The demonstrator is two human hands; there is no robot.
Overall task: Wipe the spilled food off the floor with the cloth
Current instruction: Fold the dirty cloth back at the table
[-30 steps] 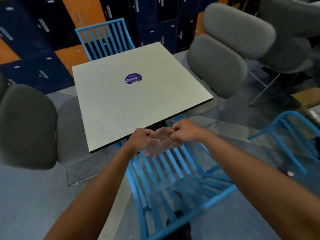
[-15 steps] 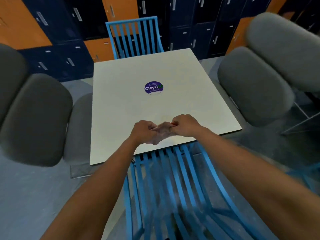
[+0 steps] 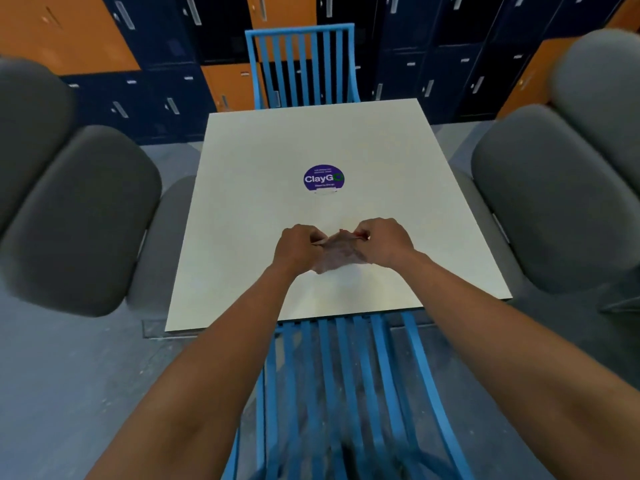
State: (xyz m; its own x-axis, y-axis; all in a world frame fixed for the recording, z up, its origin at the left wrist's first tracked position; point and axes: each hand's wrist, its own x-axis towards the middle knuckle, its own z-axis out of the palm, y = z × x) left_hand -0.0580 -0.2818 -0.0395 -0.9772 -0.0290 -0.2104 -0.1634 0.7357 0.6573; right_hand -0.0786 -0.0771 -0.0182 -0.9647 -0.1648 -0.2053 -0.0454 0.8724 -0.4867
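left hand (image 3: 298,247) and right hand (image 3: 384,241) fingers curled, pinching crumpled cloth (image 3: 337,252), above table (image 3: 242,209)

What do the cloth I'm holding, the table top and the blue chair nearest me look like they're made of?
Cloth: thin soft fabric, pale pinkish, crumpling into folds. Table top: probably laminate, smooth matt off-white with no grain. Blue chair: likely painted metal, given its thin curved slats and slight sheen; plastic is possible.
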